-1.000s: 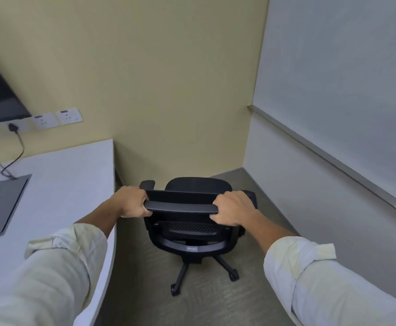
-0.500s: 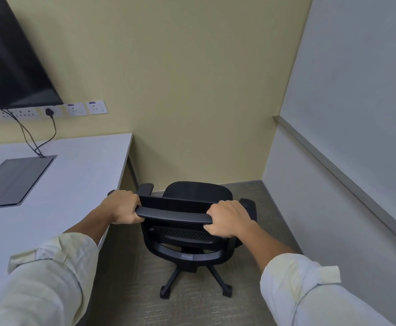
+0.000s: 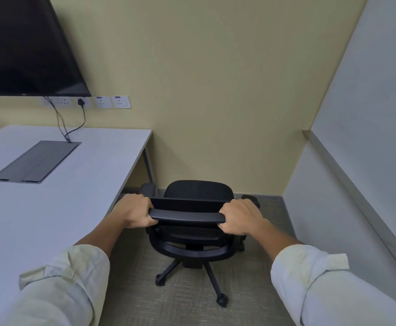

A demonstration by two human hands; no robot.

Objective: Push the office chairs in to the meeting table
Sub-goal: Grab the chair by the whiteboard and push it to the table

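A black office chair (image 3: 198,192) on castors stands on the carpet in front of me, its back toward me and its seat facing the yellow wall. My left hand (image 3: 134,211) grips the left end of the chair's top rail. My right hand (image 3: 240,217) grips the right end. The white meeting table (image 3: 51,198) lies to the left of the chair, its right edge beside my left hand. The chair's left armrest sits just past the table's edge.
A grey cable hatch (image 3: 35,161) is set in the table top, with cables running up to wall sockets (image 3: 86,102). A black screen (image 3: 25,45) hangs above them. A whiteboard wall with a ledge (image 3: 347,182) runs close along the right. Grey carpet (image 3: 182,300) surrounds the chair.
My view has swung left and risen, showing more of the table and screen. The chair has turned slightly and sits a little farther from the right wall, both hands still gripping its rail.
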